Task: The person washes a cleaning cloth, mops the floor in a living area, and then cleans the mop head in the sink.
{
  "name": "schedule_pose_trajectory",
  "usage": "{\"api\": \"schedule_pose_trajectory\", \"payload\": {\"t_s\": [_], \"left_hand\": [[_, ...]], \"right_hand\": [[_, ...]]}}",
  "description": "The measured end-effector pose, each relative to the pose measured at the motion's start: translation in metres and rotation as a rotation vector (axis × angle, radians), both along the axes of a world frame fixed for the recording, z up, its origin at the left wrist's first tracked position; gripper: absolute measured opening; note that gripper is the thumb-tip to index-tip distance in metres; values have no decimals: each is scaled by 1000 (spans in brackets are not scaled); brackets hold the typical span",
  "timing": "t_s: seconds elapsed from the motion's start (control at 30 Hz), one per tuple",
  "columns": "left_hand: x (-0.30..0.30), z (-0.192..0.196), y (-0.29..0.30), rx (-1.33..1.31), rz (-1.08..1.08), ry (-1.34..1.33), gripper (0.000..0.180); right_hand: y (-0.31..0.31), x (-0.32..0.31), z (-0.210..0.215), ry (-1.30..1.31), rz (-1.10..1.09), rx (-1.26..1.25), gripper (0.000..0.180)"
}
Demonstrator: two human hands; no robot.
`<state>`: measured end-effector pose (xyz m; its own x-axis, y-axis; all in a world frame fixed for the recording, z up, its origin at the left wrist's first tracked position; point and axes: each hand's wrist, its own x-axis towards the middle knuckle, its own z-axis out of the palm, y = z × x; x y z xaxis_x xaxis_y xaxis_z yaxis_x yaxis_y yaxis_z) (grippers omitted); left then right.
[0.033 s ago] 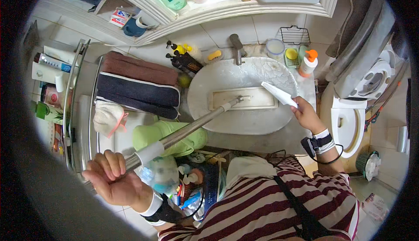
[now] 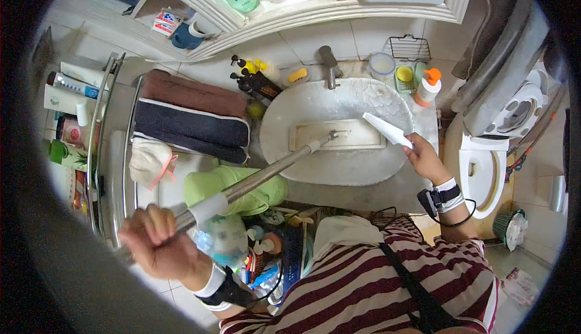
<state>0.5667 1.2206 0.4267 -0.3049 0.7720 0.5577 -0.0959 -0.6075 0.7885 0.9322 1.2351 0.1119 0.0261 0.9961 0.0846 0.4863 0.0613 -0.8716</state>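
Note:
My left hand (image 2: 158, 240) is wrapped round the upper end of a metal pole, slightly blurred. It belongs to a flat mop (image 2: 272, 173) slanting down to the right. The long pale mop head (image 2: 302, 135) lies in the white oval sink (image 2: 275, 111), the pole joined near its middle. Above the sink's right side, my right hand (image 2: 425, 160) is closed on the wide end of a white tapered tool (image 2: 387, 129). Its narrow tip points up and left over the basin; its exact kind is unclear.
Folded towels (image 2: 190, 122) lie left of the sink, above a green bucket (image 2: 242, 189). A tap (image 2: 328, 65), dark pump bottles (image 2: 254, 86) and an orange-topped bottle (image 2: 428, 87) stand along the sink's back. A toilet (image 2: 478, 170) is at right, a shelf (image 2: 284, 16) overhead.
My left hand has shifted slightly and its fingers have curled tighter round the pole. The mop head and my right hand look the same.

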Motion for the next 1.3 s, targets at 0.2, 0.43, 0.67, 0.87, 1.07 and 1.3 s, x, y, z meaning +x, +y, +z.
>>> {"api": "schedule_pose_trajectory", "payload": {"t_s": [0.2, 0.43, 0.67, 0.87, 1.07, 1.3], "left_hand": [[17, -8, -14, 24, -160, 86, 33], [7, -11, -7, -3, -39, 93, 31], [2, -10, 3, -36, -61, 11, 31], [-3, -9, 7, -36, -35, -61, 31], [1, -5, -9, -59, -10, -86, 37], [-30, 10, -56, -83, -98, -342, 36]], "right_hand": [[2, -1, -9, -5, -2, -80, 26], [13, -4, -18, -75, -9, -107, 24], [21, -12, -25, -38, -1, -180, 22], [38, -20, -32, -58, 21, -167, 21], [69, -31, -44, -90, 97, -305, 23], [136, -80, -115, -150, 148, -202, 29]]}}
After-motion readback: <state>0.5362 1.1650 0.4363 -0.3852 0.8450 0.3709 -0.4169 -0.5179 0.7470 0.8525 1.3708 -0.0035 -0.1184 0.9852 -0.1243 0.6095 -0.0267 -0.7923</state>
